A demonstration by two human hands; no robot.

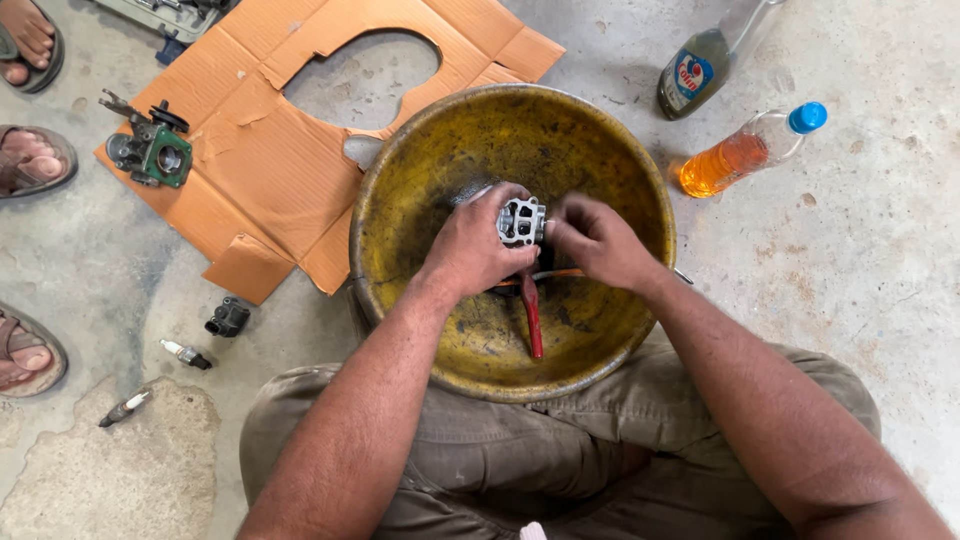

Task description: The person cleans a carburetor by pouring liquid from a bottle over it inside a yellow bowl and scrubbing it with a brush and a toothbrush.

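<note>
One small grey metal engine part (521, 221) is gripped over one yellow basin (400, 180) by the left hand (470, 250), with the right hand (595, 240) pinched against its side. One red-handled tool (532, 320) lies in the basin. Two bottles (745, 150) are laid on the floor, and one green engine part (155, 150) rests on one sheet of cardboard (270, 170).

Basin rim (640, 190) walls both hands, bottles (745, 150) right, cardboard (260, 160) clutter left, bare floor (880, 300) beyond

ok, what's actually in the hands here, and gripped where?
Both hands hold one small grey metal engine part over the yellow basin. The left hand wraps its left side and underside; the right hand pinches its right edge with the fingertips.
</note>
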